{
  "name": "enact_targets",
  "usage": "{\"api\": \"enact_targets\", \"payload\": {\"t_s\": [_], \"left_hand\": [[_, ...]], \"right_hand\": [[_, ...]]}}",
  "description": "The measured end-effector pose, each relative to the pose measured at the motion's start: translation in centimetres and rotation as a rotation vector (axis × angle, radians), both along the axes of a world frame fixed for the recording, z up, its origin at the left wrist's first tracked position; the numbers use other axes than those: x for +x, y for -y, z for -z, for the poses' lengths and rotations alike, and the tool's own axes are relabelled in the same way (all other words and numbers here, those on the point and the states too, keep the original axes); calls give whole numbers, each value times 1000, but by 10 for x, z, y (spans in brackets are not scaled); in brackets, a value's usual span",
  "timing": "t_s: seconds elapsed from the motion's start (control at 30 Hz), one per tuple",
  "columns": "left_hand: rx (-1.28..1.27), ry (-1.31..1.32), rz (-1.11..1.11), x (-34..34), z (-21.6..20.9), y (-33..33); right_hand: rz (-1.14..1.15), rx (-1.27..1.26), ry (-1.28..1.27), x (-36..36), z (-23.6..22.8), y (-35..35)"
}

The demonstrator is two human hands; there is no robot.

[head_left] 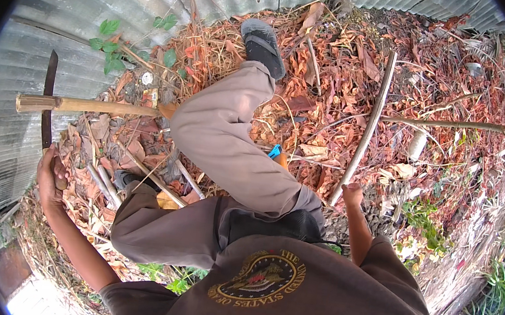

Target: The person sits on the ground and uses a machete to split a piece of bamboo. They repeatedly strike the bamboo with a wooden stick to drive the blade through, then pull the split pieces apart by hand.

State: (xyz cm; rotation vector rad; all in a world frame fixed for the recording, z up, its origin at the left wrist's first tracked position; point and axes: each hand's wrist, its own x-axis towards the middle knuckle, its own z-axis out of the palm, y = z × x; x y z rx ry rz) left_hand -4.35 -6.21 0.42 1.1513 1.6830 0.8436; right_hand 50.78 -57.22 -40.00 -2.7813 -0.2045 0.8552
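Note:
In my left hand, out to the left, is the handle of a machete. Its long dark blade points away from me, and part of it is hidden behind a pale cut pole. That pole runs sideways from my bent leg toward the metal sheet; its inner end is hidden at the leg. My right hand is closed at the near end of a peeled, slightly curved stick, which stretches away over the leaves. The fingers are small in the picture.
Dry leaves cover the ground. Corrugated metal sheets stand along the left and far sides. A thin branch lies at right, near a pale can-like object. Several cut sticks lie by my foot. A green plant grows by the sheet.

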Motion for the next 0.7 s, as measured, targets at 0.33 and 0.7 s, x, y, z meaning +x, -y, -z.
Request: {"api": "enact_targets", "payload": {"t_s": [0.33,0.7], "left_hand": [[12,-59,14,-2,0,5],[85,73,-131,-35,13,16]], "right_hand": [[2,307,6,25,-22,-43],[-166,743,458,45,-220,-169]]}}
